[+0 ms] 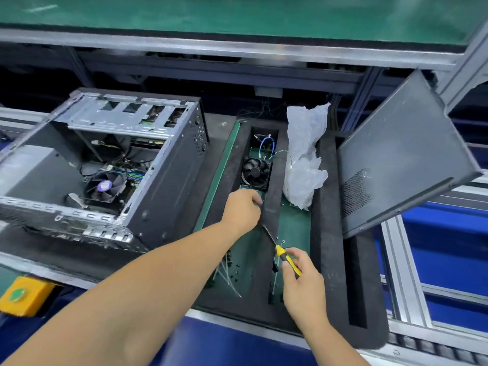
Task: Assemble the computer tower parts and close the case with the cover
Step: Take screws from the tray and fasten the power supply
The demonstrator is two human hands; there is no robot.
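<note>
The open computer case (163,180) lies on its side at the left, with a CPU fan (104,187) and cables showing inside. Its dark cover panel (401,159) leans upright at the right. A loose black case fan (255,171) lies in the slot of a black foam tray (327,233). My left hand (244,208) reaches into that slot just below the fan with curled fingers; what it holds is hidden. My right hand (303,281) grips a yellow-and-black screwdriver (284,256), its tip pointing toward my left hand.
A crumpled clear plastic bag (303,159) sits in the tray's right compartment. Small black screws and white cable ties (229,273) lie on the green mat in the tray. A yellow button box (25,295) sits at the lower left. A shelf edge runs overhead.
</note>
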